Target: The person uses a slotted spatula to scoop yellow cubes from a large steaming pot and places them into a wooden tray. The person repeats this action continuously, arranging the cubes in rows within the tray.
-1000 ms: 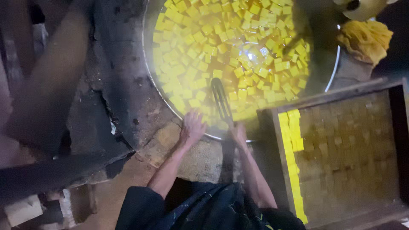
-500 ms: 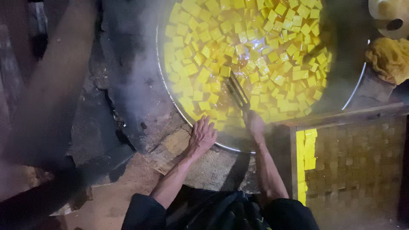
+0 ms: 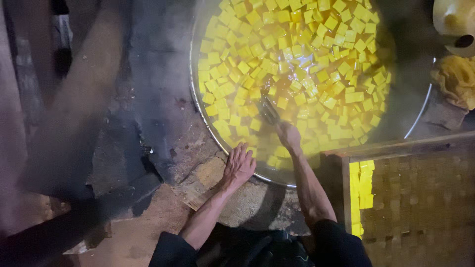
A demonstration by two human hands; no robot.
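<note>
A big round metal pan holds yellow liquid with several yellow cubes floating in it. My right hand reaches over the near rim and grips the handle of a metal skimmer, whose head is dipped among the cubes. My left hand rests flat, fingers spread, on the stone stove edge just outside the pan's near rim. Steam blurs the far side of the pan.
A wooden tray at the right holds a column of yellow cubes on a woven mat. A yellow cloth and a pale rounded vessel sit at top right. Dark cracked stove surface lies left of the pan.
My right hand has pushed the skimmer farther into the pan, toward the middle. The view has shifted so the pan sits more to the right. My left hand stays on the stove edge.
</note>
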